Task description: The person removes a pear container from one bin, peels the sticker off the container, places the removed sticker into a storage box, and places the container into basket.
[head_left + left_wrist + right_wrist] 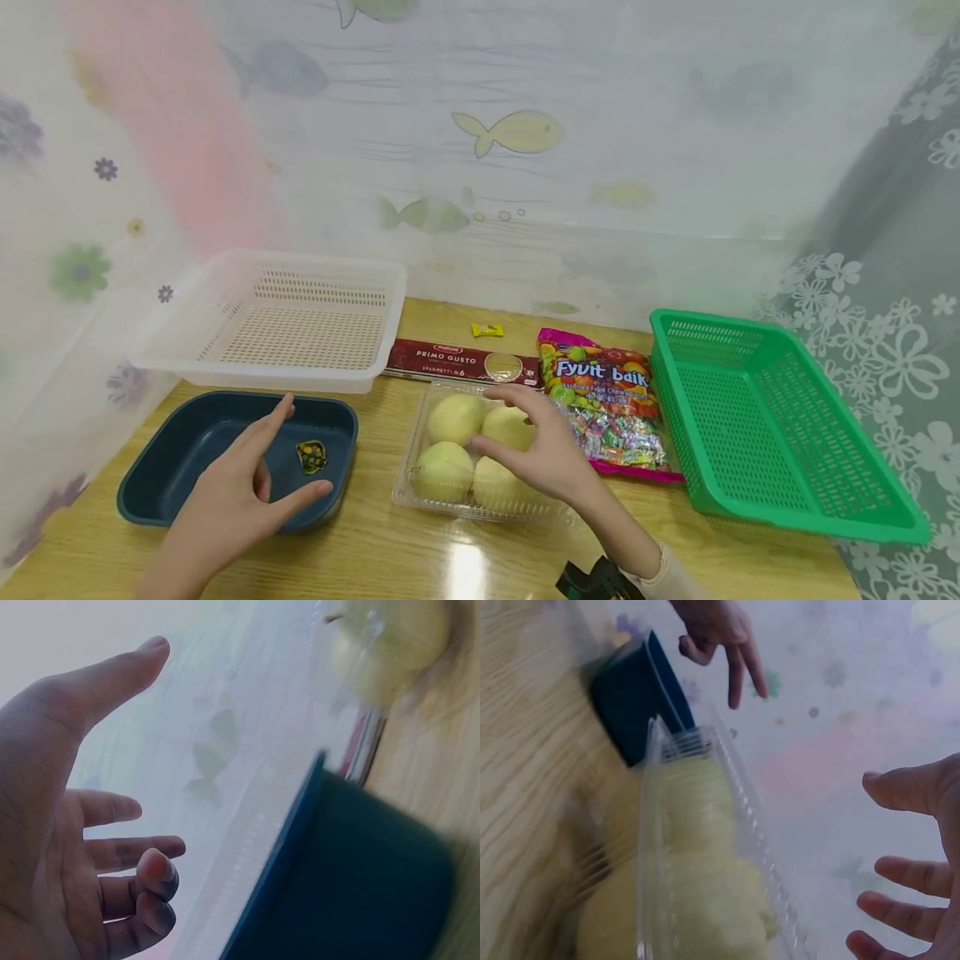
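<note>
My left hand hovers over the near side of a dark blue basin, thumb and fingers spread, holding nothing. Inside the basin lies a small dark wrapped piece with yellow and green print. My right hand is over a clear plastic box of several round, pale yellow-green fruits. Its thumb and fingers are apart with nothing between them. In the right wrist view the right fingers stand off to the side of the box. The left wrist view shows the left palm empty beside the basin.
Behind the basin stands a white perforated basket. A red spaghetti box lies behind the fruit, with a small yellow wrapped candy beyond it. A bag of fruit chews leans near a green basket at right. A patterned curtain hangs behind.
</note>
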`<state>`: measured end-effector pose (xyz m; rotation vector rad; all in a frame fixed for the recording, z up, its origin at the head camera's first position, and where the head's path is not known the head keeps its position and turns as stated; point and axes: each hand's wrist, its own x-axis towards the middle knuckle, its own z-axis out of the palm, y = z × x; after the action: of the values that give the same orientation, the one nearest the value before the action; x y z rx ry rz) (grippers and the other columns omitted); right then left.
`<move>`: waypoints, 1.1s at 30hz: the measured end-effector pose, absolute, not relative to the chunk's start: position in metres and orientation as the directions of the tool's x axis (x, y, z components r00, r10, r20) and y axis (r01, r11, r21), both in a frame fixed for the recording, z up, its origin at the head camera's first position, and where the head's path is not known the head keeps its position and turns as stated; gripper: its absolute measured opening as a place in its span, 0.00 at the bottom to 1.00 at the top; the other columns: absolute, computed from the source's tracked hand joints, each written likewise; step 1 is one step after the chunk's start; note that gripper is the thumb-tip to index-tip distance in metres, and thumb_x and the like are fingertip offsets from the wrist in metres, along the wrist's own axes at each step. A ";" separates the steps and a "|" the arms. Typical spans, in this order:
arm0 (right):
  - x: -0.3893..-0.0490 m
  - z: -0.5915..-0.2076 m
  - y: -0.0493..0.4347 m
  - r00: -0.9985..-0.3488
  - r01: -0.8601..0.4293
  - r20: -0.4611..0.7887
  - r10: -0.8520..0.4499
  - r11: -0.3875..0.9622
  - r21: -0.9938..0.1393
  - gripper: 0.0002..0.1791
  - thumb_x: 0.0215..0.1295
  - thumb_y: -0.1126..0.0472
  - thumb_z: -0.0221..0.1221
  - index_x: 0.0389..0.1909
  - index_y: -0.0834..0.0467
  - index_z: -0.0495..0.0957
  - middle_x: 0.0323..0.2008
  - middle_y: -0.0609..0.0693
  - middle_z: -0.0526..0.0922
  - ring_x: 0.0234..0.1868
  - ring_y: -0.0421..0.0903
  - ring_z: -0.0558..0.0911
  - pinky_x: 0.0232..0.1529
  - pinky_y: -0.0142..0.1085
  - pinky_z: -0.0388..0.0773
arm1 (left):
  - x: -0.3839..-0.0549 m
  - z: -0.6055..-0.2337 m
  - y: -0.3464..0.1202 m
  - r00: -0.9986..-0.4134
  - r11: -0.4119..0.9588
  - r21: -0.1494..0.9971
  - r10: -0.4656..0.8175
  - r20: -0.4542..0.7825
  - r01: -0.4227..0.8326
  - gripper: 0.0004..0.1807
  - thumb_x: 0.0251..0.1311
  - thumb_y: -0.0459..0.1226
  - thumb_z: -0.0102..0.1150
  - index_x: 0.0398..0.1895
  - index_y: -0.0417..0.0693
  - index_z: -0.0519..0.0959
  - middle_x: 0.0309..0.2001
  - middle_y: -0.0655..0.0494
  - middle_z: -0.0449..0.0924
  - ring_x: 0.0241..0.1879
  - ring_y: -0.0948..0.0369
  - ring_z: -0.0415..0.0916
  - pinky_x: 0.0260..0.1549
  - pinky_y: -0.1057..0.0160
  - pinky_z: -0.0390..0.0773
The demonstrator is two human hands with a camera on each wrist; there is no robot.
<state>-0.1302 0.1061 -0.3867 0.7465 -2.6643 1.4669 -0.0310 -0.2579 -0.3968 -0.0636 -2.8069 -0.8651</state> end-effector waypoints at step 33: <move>-0.089 -0.444 0.193 -0.979 -0.184 0.204 -0.015 0.497 -0.848 0.41 0.62 0.56 0.77 0.76 0.50 0.74 0.69 0.57 0.76 0.41 0.45 0.77 0.42 0.31 0.79 | -0.041 -0.421 -0.172 -0.991 0.650 0.750 0.047 0.122 0.123 0.62 0.53 0.61 0.79 0.87 0.63 0.54 0.85 0.51 0.52 0.21 0.70 0.65 0.21 0.68 0.72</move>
<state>-0.0891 0.1934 -0.4436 0.1721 -2.5677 1.4851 -0.0410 -0.1722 -0.4213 -0.1433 -2.7696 -1.2684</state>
